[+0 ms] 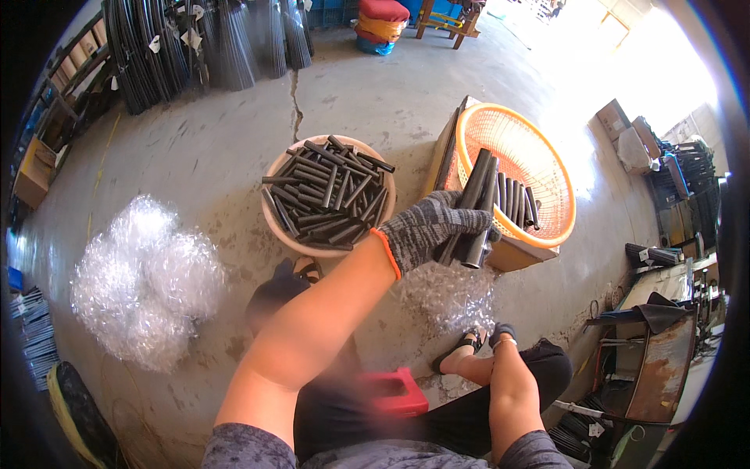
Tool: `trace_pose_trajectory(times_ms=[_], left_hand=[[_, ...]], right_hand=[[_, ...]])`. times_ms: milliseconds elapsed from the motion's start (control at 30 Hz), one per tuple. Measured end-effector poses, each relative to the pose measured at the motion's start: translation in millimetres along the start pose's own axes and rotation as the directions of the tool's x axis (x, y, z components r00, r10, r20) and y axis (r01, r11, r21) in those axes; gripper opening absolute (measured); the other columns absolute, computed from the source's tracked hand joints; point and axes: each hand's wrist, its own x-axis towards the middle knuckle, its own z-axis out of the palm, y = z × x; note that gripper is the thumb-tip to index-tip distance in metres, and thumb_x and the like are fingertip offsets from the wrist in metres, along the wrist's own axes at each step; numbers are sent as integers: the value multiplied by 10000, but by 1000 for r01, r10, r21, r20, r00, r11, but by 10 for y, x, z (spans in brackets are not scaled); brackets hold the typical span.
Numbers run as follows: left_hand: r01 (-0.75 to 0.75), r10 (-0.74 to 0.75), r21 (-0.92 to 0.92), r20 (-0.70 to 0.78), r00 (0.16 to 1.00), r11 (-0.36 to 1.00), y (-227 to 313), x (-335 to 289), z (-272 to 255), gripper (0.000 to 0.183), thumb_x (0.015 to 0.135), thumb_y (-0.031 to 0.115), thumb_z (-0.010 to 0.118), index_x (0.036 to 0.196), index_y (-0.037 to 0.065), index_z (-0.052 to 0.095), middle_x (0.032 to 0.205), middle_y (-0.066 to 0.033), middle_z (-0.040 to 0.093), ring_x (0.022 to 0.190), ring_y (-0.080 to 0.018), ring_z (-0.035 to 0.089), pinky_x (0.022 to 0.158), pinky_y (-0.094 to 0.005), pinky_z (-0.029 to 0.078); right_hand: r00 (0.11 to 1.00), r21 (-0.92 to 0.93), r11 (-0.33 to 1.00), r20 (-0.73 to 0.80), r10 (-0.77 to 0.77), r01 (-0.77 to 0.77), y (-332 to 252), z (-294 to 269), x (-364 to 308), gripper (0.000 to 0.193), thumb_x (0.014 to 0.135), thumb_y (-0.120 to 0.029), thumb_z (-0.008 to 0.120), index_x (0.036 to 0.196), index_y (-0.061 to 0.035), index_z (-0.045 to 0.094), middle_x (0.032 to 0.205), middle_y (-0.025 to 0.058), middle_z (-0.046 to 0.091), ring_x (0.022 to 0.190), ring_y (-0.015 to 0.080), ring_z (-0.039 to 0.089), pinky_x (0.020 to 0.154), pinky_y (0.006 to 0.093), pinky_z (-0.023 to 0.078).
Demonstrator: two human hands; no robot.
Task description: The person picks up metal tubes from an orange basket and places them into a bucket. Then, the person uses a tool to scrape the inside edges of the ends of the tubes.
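My left hand (430,230), in a dark grey knitted glove with an orange cuff, is closed round several black tubes (476,244). It is in front of an orange plastic basket (556,168), where more black tubes (516,199) lie side by side. To the left, a pale round basin (273,230) is heaped with short black tubes (324,184) lying in all directions. Lower down, my right hand (502,332) is by my right foot, apart from the tubes; its glove looks dark and its fingers are hidden.
The basket rests on a cardboard box (525,258). Shiny clear plastic shreds (457,297) lie below the tubes, with a larger heap (148,285) at left. A red stool (398,391) is under me. Long black rods (148,55) stand at the back left; a metal rack (660,359) is at right.
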Motion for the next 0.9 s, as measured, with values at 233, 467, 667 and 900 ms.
trace_pose_trajectory(times_ms=[233, 467, 667, 900], left_hand=[[13, -12, 57, -25, 1000, 998, -29, 43, 4, 302, 863, 226, 645, 1052, -4, 590, 907, -101, 670, 735, -142, 634, 625, -247, 528], [30, -21, -158, 60, 998, 987, -35, 81, 96, 275, 857, 198, 650, 1036, -3, 595, 910, -100, 664, 781, -179, 652, 693, -268, 536], [-4, 4, -52, 4, 1000, 999, -2, -43, 2, 328, 840, 208, 665, 1074, -4, 578, 920, -111, 662, 767, -153, 640, 676, -250, 528], [9, -10, 2, 118, 993, 1000, 26, 89, 97, 298, 831, 229, 674, 1006, -1, 600, 840, -91, 658, 639, -131, 603, 551, -243, 489]], right_hand=[[815, 843, -55, -532, -227, 535, -865, -1776, -904, 431, 932, -248, 518, 1308, -56, 436, 1154, 114, 528, 852, 157, 599, 653, 270, 520], [77, 1, 149, -857, -510, 989, -1411, -2184, -1147, 292, 867, -177, 574, 1112, -33, 507, 969, 64, 593, 822, 212, 571, 760, 288, 480], [90, -41, 319, -919, -385, 947, -1418, -1700, -702, 237, 738, -138, 619, 952, -41, 593, 882, 123, 618, 776, 300, 592, 710, 376, 490], [978, -148, 986, -181, -104, 77, 345, 680, 591, 365, 821, -363, 582, 1056, -88, 632, 1067, 175, 632, 969, 337, 611, 818, 420, 486]])
